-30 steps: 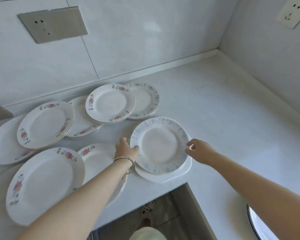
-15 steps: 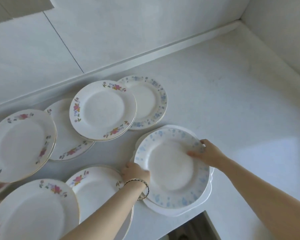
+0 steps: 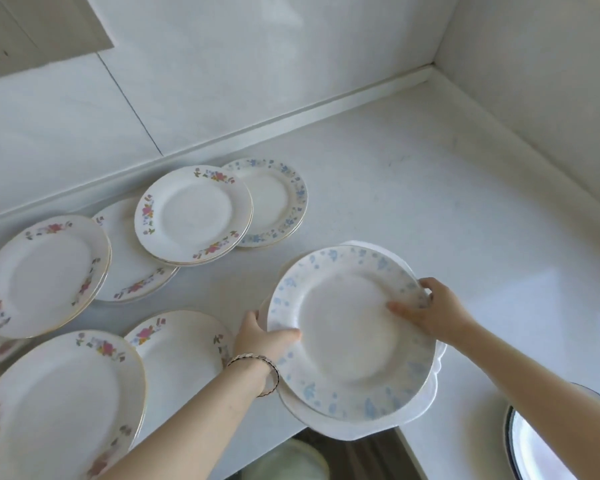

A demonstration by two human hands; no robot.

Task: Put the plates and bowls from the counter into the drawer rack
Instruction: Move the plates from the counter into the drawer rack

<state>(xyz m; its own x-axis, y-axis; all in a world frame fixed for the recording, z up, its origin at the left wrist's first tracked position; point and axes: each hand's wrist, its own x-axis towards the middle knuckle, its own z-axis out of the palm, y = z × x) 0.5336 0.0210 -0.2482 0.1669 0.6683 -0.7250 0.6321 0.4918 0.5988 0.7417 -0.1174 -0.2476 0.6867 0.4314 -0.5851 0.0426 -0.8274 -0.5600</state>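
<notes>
We hold the blue-patterned plate (image 3: 350,337), stacked on a white plate (image 3: 426,403), at the bench (image 3: 430,188) front edge; left hand (image 3: 260,339) and right hand (image 3: 430,310) each clamp opposite rims, thumbs on top; flowered plates (image 3: 191,213) lie left

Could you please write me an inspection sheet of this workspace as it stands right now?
Surface: white counter, in a corner of white walls; bare on the right side.
Job's things: blue-patterned plate on top of a plain white plate, both held over the counter's front edge. Pink-flowered plates lie overlapping on the left; another blue-rimmed plate sits behind them. Drawer rack not in view.
Clutter: dark-rimmed dish at the lower right, partly cut off.
Hands: left hand grips the stack's left rim, a bracelet on the wrist; right hand grips the right rim.
Cables: nothing seen.
Surroundings: wall socket plate at the upper left.
</notes>
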